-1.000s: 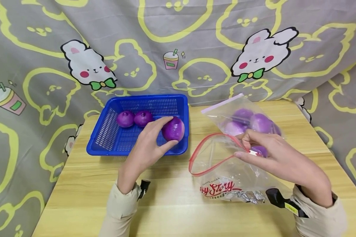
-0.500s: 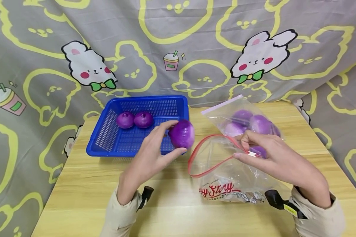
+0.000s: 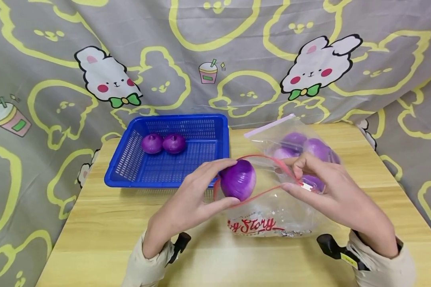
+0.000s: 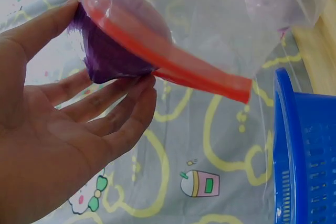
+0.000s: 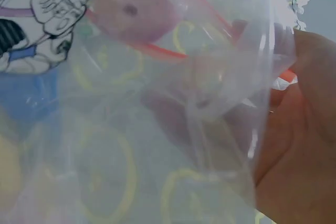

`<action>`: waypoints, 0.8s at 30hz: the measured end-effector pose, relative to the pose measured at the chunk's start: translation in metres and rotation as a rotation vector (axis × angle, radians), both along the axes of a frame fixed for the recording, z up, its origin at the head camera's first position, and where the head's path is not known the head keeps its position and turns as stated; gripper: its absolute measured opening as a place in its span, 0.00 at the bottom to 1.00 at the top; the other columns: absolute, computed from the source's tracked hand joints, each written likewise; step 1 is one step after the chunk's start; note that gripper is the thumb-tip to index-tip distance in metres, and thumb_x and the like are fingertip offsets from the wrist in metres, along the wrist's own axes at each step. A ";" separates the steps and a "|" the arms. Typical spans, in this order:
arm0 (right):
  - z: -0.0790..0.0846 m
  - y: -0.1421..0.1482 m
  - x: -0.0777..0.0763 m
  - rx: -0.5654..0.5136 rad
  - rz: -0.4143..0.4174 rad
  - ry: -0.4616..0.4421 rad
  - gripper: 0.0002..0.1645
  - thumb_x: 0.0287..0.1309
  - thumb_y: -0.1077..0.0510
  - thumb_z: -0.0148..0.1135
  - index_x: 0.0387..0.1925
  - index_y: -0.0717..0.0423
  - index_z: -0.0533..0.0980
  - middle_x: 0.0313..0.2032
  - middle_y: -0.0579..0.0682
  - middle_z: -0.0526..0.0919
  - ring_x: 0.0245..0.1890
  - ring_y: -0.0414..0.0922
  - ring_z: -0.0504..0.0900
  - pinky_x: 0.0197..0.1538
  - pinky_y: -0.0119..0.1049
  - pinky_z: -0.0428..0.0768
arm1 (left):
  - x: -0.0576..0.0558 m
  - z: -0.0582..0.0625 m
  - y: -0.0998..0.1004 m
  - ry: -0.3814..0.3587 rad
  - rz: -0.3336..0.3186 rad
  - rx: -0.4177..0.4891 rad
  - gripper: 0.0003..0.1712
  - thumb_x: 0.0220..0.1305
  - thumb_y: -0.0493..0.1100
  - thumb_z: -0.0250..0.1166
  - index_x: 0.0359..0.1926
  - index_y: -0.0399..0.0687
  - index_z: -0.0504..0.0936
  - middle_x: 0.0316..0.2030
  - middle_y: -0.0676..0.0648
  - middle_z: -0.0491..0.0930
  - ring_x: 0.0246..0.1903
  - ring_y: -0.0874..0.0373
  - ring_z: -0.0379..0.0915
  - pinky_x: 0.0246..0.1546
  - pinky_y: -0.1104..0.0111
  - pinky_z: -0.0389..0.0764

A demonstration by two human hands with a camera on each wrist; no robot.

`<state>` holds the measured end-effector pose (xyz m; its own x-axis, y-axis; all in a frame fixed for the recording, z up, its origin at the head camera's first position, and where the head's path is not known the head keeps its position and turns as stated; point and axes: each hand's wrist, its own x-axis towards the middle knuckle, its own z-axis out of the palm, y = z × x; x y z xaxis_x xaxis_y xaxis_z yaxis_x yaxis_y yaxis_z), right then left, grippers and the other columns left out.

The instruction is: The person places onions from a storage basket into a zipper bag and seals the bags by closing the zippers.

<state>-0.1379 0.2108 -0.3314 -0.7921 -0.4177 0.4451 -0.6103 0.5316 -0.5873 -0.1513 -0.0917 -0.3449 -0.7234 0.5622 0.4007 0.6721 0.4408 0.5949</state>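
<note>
Between thumb and fingers, my left hand (image 3: 192, 195) grips a purple onion (image 3: 238, 180) at the mouth of a clear zip bag (image 3: 287, 207). In the left wrist view the onion (image 4: 118, 45) is partly behind the bag's red zip edge (image 4: 173, 61). My right hand (image 3: 334, 187) pinches the bag by its red rim near a white slider (image 3: 306, 186), and the mouth gapes towards the left. Through the plastic in the right wrist view, the onion (image 5: 134, 9) shows blurred, with my right hand (image 5: 299, 129) at the side.
A blue plastic basket (image 3: 165, 184) stands at the left with two purple onions (image 3: 163, 143) in it. Behind my right hand lies another clear bag (image 3: 265, 137) holding several purple onions. A patterned grey cloth (image 3: 215, 95) hangs along the back of the wooden table (image 3: 104, 239).
My left hand has carried the onion out of the basket, rightwards and towards me, to the bag's mouth. The bag's left side has shifted slightly left; my right hand keeps its hold.
</note>
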 end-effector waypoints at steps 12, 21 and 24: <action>-0.001 -0.012 0.000 -0.097 0.042 0.054 0.25 0.44 0.69 0.77 0.29 0.50 0.66 0.34 0.39 0.75 0.36 0.36 0.75 0.41 0.25 0.73 | 0.009 0.006 0.004 0.009 0.000 0.019 0.38 0.61 0.50 0.72 0.70 0.54 0.68 0.64 0.49 0.67 0.61 0.58 0.67 0.54 0.65 0.79; 0.002 -0.014 0.002 -0.127 0.051 0.012 0.27 0.42 0.72 0.76 0.28 0.52 0.64 0.32 0.42 0.74 0.41 0.38 0.79 0.42 0.26 0.76 | 0.008 0.004 0.005 0.032 -0.058 0.019 0.35 0.64 0.47 0.70 0.69 0.49 0.68 0.67 0.48 0.69 0.70 0.52 0.62 0.65 0.62 0.71; 0.002 -0.013 0.002 -0.137 0.056 0.025 0.27 0.42 0.73 0.76 0.27 0.53 0.64 0.32 0.43 0.74 0.44 0.39 0.80 0.43 0.25 0.75 | 0.007 0.003 0.005 0.038 -0.078 0.010 0.35 0.65 0.46 0.69 0.70 0.48 0.67 0.68 0.45 0.69 0.71 0.51 0.59 0.67 0.61 0.67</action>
<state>-0.1355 0.1974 -0.3296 -0.7569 -0.3954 0.5204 -0.6525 0.4123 -0.6358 -0.1439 -0.0863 -0.3421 -0.6618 0.6120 0.4330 0.7264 0.3807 0.5722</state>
